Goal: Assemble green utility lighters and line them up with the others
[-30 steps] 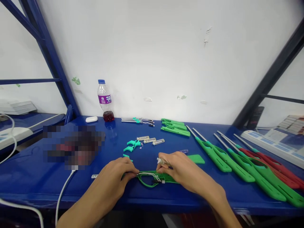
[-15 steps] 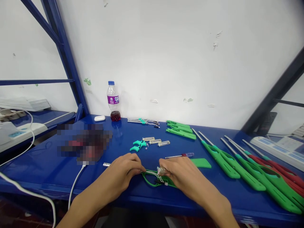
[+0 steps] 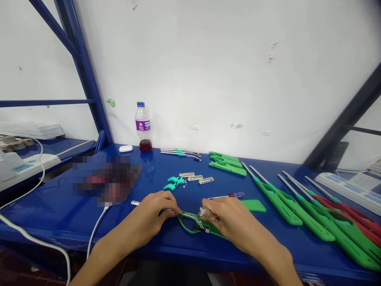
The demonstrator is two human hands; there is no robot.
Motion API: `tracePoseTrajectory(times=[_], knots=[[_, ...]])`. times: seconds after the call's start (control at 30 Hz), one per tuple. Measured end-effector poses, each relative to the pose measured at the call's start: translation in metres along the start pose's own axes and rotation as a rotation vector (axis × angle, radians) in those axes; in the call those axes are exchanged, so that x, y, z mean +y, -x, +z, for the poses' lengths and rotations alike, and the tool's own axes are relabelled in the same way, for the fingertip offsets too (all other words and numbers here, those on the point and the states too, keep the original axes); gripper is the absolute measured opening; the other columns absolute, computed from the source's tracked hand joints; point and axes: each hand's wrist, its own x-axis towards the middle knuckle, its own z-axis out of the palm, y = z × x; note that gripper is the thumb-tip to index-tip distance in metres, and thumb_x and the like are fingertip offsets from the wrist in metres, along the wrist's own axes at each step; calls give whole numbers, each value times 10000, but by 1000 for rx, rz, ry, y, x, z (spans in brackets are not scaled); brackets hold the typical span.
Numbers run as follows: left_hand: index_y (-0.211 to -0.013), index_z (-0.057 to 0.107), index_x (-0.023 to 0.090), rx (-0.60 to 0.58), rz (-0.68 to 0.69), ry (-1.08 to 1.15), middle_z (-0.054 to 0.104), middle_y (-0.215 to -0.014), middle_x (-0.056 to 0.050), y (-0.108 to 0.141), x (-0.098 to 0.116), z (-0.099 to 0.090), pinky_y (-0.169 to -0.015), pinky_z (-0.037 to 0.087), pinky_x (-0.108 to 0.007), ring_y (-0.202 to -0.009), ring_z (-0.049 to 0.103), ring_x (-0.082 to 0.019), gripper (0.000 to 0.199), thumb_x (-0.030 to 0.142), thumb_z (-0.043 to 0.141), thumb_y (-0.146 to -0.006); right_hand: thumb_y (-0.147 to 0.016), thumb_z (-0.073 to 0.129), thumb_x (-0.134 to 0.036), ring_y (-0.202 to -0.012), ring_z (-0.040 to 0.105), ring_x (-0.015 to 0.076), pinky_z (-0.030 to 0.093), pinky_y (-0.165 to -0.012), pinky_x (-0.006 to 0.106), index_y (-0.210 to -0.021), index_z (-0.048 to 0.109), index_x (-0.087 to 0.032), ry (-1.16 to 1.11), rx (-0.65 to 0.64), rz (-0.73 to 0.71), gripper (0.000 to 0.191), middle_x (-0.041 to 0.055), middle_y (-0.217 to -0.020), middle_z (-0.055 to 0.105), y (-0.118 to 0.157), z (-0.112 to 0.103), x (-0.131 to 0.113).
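A green lighter handle shell (image 3: 188,229) lies on the blue table with white wires (image 3: 196,218) and a small black part (image 3: 200,228) in it. My left hand (image 3: 157,210) pinches a metal lighter tube at the shell's left end; the tube's tip (image 3: 135,203) sticks out beyond the hand. Over the shell's right part, my right hand (image 3: 226,214) grips a small clear-and-white fuel tank (image 3: 204,212), mostly hidden by the fingers. Behind the hands are teal plastic pieces (image 3: 175,182), several clear fuel tanks (image 3: 195,178) and a screwdriver (image 3: 236,195).
Another green shell piece (image 3: 253,205) lies beyond my right hand. Green shells (image 3: 228,165) and wired metal tubes (image 3: 178,152) rest near the wall. Assembled green and red lighters (image 3: 309,210) line the right side. A drink bottle (image 3: 143,127) stands at back left; a white cable (image 3: 97,230) hangs over the front edge.
My right hand and the fuel tank have shifted slightly relative to the shell. My left hand keeps its pinch. The whole view has moved a little.
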Motion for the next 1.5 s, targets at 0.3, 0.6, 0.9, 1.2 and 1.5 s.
tracePoseTrajectory(times=[0.3,0.6,0.9,1.2,1.5], knots=[[-982,812,269,10,12,-24,737,-1019,2,0,0,1,-828,509,-252,-933,700,-169,281,63,621,-971,-859,561,31,-529,254,132,124,-576,312,-733,326,-226,88,14,-3,370,-73,-613,437,-4,2,-3],[-991,792,272,22,-12,-104,746,-1037,17,5,9,0,-960,490,-316,-1003,690,-187,239,64,675,-975,-972,493,-81,-578,510,167,194,-577,299,-779,386,-244,139,26,-36,275,-22,-735,645,-5,12,7],[-1272,702,298,167,29,-115,729,-1160,-14,2,26,27,-1045,456,-436,-1106,658,-241,315,186,715,-978,-1062,451,-197,-706,607,203,296,-615,306,-877,520,-250,31,58,-45,204,13,-846,676,-6,14,8],[-1060,746,248,312,101,-79,752,-1015,-30,-12,12,48,-884,496,-381,-960,683,-239,195,157,576,-1036,-1105,471,-407,-623,564,195,251,-595,303,-847,412,-257,99,138,128,303,-35,-679,586,7,-14,18],[-1015,692,265,327,107,-113,745,-957,-9,-13,15,47,-850,512,-366,-922,675,-235,163,235,536,-1052,-1138,243,-527,-825,645,234,373,-720,321,-972,548,-264,-124,37,254,435,2,-870,698,16,-25,16]])
